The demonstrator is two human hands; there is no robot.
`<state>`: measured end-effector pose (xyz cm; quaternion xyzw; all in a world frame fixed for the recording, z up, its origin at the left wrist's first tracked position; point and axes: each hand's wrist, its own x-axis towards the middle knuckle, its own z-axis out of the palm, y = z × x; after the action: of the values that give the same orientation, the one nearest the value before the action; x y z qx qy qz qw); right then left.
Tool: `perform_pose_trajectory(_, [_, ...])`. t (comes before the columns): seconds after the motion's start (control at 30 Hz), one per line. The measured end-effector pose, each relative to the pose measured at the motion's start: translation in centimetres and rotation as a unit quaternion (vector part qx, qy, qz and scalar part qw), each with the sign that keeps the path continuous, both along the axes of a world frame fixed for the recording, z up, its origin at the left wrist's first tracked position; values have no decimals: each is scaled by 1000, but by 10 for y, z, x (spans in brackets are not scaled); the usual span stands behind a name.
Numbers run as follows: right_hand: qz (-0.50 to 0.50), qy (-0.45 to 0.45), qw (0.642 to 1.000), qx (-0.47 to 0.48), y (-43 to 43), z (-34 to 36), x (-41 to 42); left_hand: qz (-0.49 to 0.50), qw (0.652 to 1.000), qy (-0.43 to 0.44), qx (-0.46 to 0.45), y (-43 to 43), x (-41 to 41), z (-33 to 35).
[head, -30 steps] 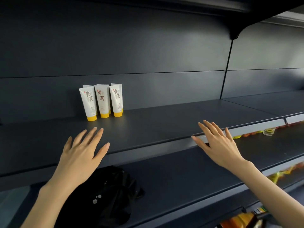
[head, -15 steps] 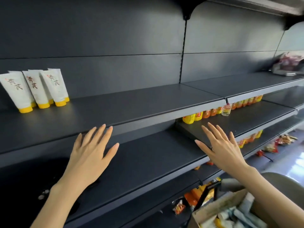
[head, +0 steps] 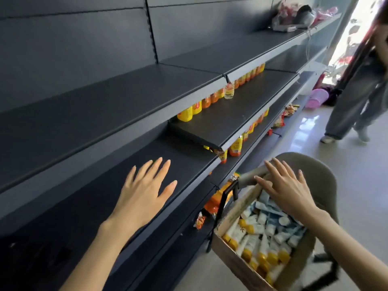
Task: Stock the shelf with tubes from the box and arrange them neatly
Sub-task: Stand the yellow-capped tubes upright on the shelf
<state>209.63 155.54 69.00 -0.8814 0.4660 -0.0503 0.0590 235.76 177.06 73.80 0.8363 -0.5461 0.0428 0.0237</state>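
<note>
Right now I am reaching my right hand (head: pixel 287 190) over the far end of the box (head: pixel 231 255), fingers straight and spread, gripping nothing. I cannot tell whether the fingertips are touching the raised cardboard flap or just hovering above it. My left hand (head: pixel 144 192) is hovering flat and spread over the front edge of a lower board of the shelf (head: pixel 105 114), also carrying nothing.

The box is sitting on a grey chair (head: pixel 315 171) just beside the shelf's front edge. The tubes (head: pixel 258 238) are lying heaped inside it, white and pale blue, many with yellow caps, filling it nearly to the rim. On the stretch of shelf I am looking at, none of these tubes are showing. Only yellow and orange bottles (head: pixel 184 113) are standing in a row on a board further right.

So I am judging the job as far from done: the box is looking close to full, and most of the picking, placing and lining up is waiting. I am expecting the next move to be the right hand closing on a tube.
</note>
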Motion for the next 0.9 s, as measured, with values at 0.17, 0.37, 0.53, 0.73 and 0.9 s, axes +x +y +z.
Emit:
perform_pose_trajectory(0.17, [-85,-9,996,39,-4,-46,-21,-70,996,41,39,-56,13,-34])
perform_pose_trajectory(0.37, [-181,0,979,90,-6,-101,-51,-148,981,87,90,-117,-3,-79])
perform_pose_trajectory(0.53, [-230,2,965,127,-13,-149,-68,-178,967,108,145,-156,-18,-121])
perform_pose_trajectory(0.73, [-260,12,941,215,-22,-223,-60,-188,955,105,203,-194,-23,-172])
perform_pose_trajectory(0.9, [-267,1,913,307,-27,-289,-46,-180,945,125,241,-214,-32,-216])
